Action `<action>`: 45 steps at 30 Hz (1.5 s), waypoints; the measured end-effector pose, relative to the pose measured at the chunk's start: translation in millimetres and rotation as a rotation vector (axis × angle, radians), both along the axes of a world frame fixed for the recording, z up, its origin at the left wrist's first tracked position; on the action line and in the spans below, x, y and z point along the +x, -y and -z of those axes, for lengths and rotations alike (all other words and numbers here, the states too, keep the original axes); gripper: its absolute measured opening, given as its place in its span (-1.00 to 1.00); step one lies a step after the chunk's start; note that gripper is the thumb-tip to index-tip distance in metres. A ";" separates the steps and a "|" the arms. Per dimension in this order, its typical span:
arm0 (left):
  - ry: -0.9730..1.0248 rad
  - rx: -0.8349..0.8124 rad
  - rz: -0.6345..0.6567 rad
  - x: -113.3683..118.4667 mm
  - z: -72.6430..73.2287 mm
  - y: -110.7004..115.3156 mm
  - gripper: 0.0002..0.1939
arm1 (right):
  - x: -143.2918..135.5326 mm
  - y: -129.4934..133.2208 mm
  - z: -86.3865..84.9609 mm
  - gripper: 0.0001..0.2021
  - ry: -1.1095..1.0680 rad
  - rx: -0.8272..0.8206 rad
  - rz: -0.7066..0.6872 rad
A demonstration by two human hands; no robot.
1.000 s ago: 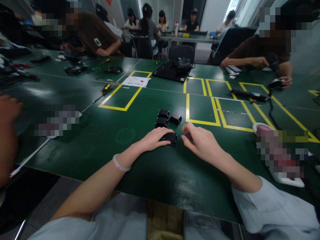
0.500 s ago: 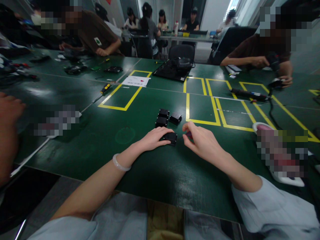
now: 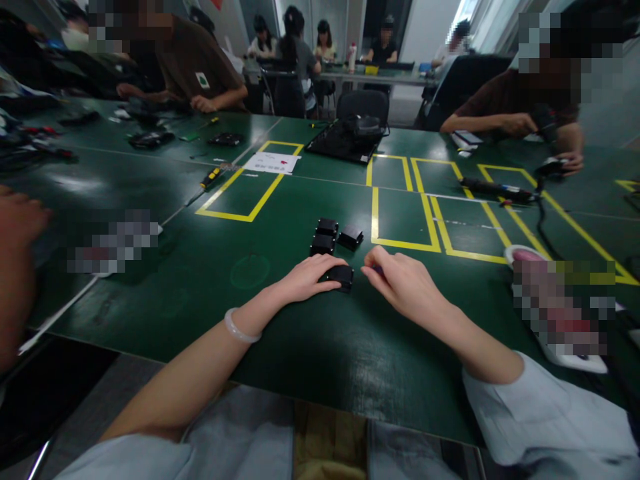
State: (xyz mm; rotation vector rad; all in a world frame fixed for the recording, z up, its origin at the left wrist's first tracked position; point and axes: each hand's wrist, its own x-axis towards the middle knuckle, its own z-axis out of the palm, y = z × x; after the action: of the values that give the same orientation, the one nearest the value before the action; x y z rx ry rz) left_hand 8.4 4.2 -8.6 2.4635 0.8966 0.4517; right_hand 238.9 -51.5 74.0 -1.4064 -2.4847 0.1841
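A small black block [image 3: 341,276] lies on the green table, gripped between the thumb and fingers of my left hand [image 3: 310,277]. Just right of it, my right hand [image 3: 395,277] is closed around a small, dark reddish-purple thing that is mostly hidden by the fingers. The right hand does not touch the block. Beyond my left hand stand two more black blocks, a far one [image 3: 327,227] and a nearer one [image 3: 323,244], close together. Another black block [image 3: 351,237] sits slightly apart, to their right and turned at an angle.
Yellow tape outlines [image 3: 407,245] mark the green table [image 3: 310,360]. A screwdriver [image 3: 211,176] and a paper sheet [image 3: 273,163] lie to the left. A black panel [image 3: 340,141] is at the back. Blurred-out items lie at both sides. Other people sit around.
My right hand has turned slightly and its fingers have drawn closer together, hiding more of the thing in it. My left hand and the blocks stay nearly in place.
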 end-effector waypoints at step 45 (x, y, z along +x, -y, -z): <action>-0.002 -0.003 -0.002 0.4 -0.8 0.0 -0.58 | -1.1 3.5 -3.4 -0.86 -0.024 0.014 -0.020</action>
State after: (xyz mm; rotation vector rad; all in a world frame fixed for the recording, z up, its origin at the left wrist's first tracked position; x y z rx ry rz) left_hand 8.8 4.2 -7.9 2.4614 0.8995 0.4483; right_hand 237.8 -55.0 77.4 -1.3660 -2.4767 0.1860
